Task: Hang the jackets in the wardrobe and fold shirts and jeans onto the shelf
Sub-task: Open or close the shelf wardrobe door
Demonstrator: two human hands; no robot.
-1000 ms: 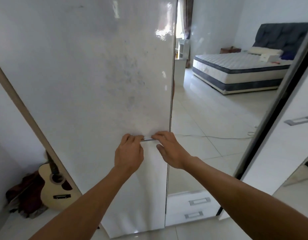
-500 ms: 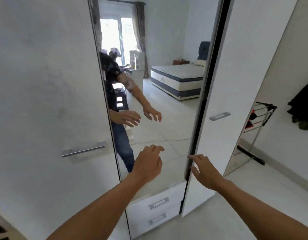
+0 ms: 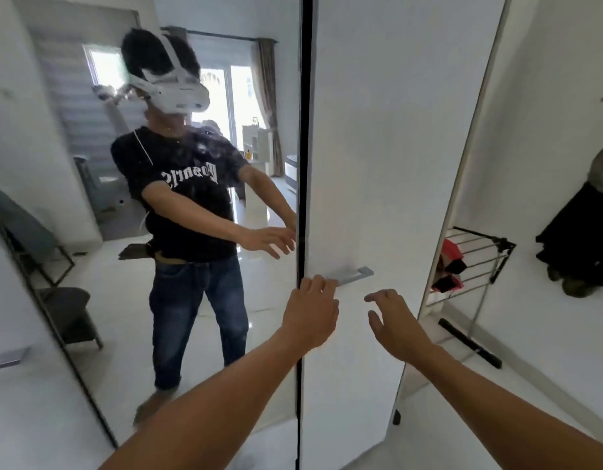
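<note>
As both my hands are still empty, left hand [image 3: 310, 312] fingers loose at the door handle [image 3: 352, 275], right hand [image 3: 396, 322] spread, a hasty pull may slip.

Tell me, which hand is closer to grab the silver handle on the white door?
Probably the left hand: its fingertips already reach the near end of the silver handle on the white door. The right hand hovers open, lower and apart from it.
</note>
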